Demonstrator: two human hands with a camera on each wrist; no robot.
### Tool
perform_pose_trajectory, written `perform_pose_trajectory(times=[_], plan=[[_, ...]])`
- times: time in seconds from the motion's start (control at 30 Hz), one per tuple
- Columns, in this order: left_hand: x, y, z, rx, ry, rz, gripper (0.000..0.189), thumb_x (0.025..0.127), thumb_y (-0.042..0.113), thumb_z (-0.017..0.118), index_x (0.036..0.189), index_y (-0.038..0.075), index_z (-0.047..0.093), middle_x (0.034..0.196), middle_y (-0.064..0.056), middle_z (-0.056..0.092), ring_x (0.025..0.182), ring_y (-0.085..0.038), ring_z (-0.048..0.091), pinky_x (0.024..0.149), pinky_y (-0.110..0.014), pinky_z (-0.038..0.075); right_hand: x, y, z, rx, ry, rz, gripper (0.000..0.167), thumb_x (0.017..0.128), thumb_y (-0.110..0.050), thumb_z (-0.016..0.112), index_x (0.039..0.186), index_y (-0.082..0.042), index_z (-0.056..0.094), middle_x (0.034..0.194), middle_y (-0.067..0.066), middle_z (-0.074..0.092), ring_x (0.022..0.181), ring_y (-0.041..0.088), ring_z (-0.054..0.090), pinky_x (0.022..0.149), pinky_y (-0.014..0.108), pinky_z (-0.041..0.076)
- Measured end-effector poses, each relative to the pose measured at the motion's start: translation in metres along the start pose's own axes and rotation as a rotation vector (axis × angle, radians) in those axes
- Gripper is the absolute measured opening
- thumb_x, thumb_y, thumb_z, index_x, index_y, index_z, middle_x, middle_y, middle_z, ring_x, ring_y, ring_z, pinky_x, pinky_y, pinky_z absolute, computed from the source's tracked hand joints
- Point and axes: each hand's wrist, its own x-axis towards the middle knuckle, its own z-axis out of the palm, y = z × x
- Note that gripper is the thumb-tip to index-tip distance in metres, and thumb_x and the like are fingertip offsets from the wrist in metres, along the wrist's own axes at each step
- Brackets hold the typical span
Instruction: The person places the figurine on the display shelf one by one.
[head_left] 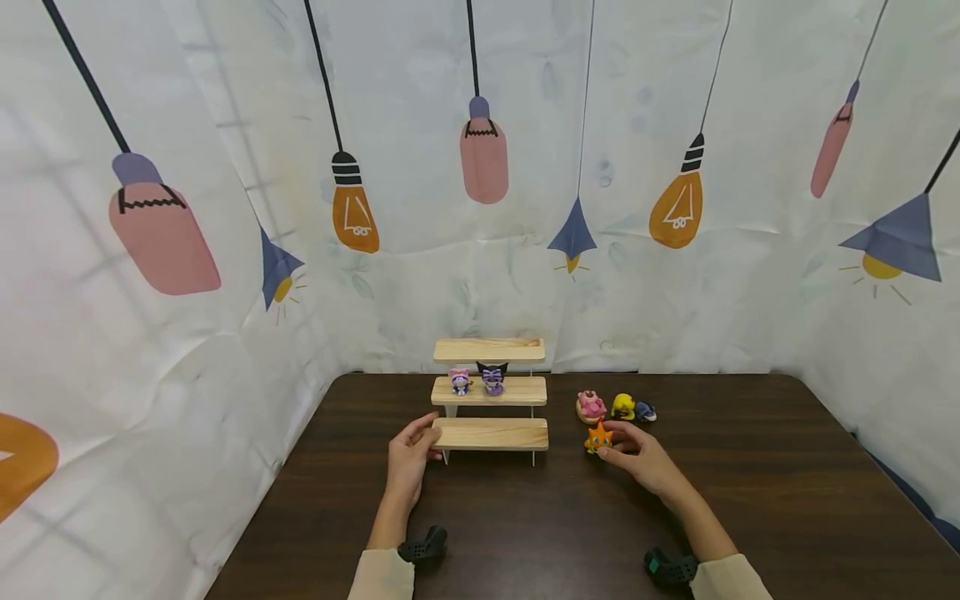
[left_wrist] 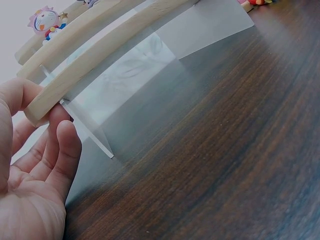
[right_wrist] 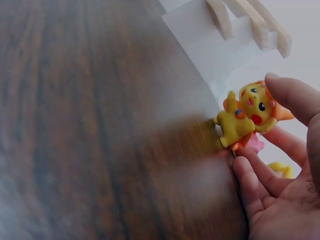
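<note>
A three-tier display stand with wooden shelves and clear supports stands on the dark table. My left hand grips the left end of its lowest shelf, with fingers above and below the board. On the middle shelf sit a pink-hooded white figurine and a purple figurine with black pointed ears. Right of the stand, my right hand pinches a yellow figurine with an orange hood between thumb and fingers. It is upright, low over the table; whether it touches the surface I cannot tell.
Behind the right hand are a pink figurine, a yellow one and a dark blue one, close together. A pale cloth printed with lamps hangs behind the dark wooden table.
</note>
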Motion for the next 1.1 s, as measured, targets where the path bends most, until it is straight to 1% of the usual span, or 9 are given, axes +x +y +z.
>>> perform_pose_trajectory(times=[0.17, 0.43, 0.6, 0.73, 0.9, 1.1], plan=[[0.0002, -0.0006, 0.0003, 0.003, -0.002, 0.006, 0.033, 0.097, 0.007, 0.066, 0.129, 0.001, 0.068, 0.095, 0.001, 0.074, 0.073, -0.014, 0.064, 0.062, -0.025, 0.057, 0.0024, 0.002, 0.0026, -0.032, -0.01, 0.009, 0.061, 0.094, -0.036, 0.073, 0.146, -0.012, 0.053, 0.14, 0.021, 0.055, 0.114, 0.028, 0.059, 0.088, 0.036, 0.055], [-0.0006, 0.0009, -0.0002, 0.006, -0.011, 0.001, 0.034, 0.097, 0.008, 0.067, 0.131, 0.002, 0.068, 0.096, 0.0, 0.073, 0.074, -0.014, 0.064, 0.063, -0.025, 0.058, 0.0018, -0.0004, 0.0052, -0.033, -0.016, 0.006, 0.061, 0.095, -0.034, 0.073, 0.147, -0.011, 0.052, 0.137, 0.02, 0.057, 0.112, 0.028, 0.058, 0.085, 0.034, 0.054], [-0.002, 0.0032, -0.0005, 0.012, -0.027, 0.0, 0.039, 0.098, 0.011, 0.067, 0.135, -0.001, 0.064, 0.097, -0.001, 0.073, 0.074, -0.012, 0.063, 0.064, -0.025, 0.058, 0.002, -0.0024, 0.0063, -0.041, -0.017, 0.019, 0.062, 0.095, -0.035, 0.074, 0.147, -0.01, 0.052, 0.135, 0.02, 0.057, 0.112, 0.028, 0.058, 0.084, 0.033, 0.053], [-0.0024, 0.0033, 0.0, 0.009, -0.021, 0.009, 0.038, 0.098, 0.01, 0.067, 0.134, -0.002, 0.064, 0.096, 0.0, 0.073, 0.073, -0.012, 0.064, 0.063, -0.025, 0.058, 0.0017, -0.0043, 0.0062, -0.042, -0.015, 0.024, 0.062, 0.095, -0.036, 0.074, 0.146, -0.009, 0.053, 0.134, 0.02, 0.058, 0.111, 0.028, 0.058, 0.083, 0.032, 0.053], [-0.0016, 0.002, 0.0003, 0.015, -0.011, 0.02, 0.037, 0.097, 0.01, 0.068, 0.132, -0.002, 0.065, 0.095, 0.0, 0.073, 0.074, -0.013, 0.064, 0.062, -0.025, 0.058, 0.0017, -0.0033, 0.0055, -0.06, -0.001, 0.027, 0.061, 0.094, -0.037, 0.074, 0.145, -0.009, 0.054, 0.134, 0.019, 0.059, 0.112, 0.028, 0.058, 0.085, 0.033, 0.054], [-0.0005, -0.0007, 0.0002, 0.016, -0.006, 0.02, 0.034, 0.097, 0.01, 0.068, 0.13, -0.001, 0.067, 0.095, 0.0, 0.073, 0.074, -0.014, 0.064, 0.061, -0.025, 0.058, 0.0016, -0.0035, 0.006, -0.046, 0.006, 0.021, 0.061, 0.094, -0.035, 0.074, 0.145, -0.007, 0.054, 0.13, 0.019, 0.061, 0.107, 0.026, 0.058, 0.081, 0.03, 0.053]])
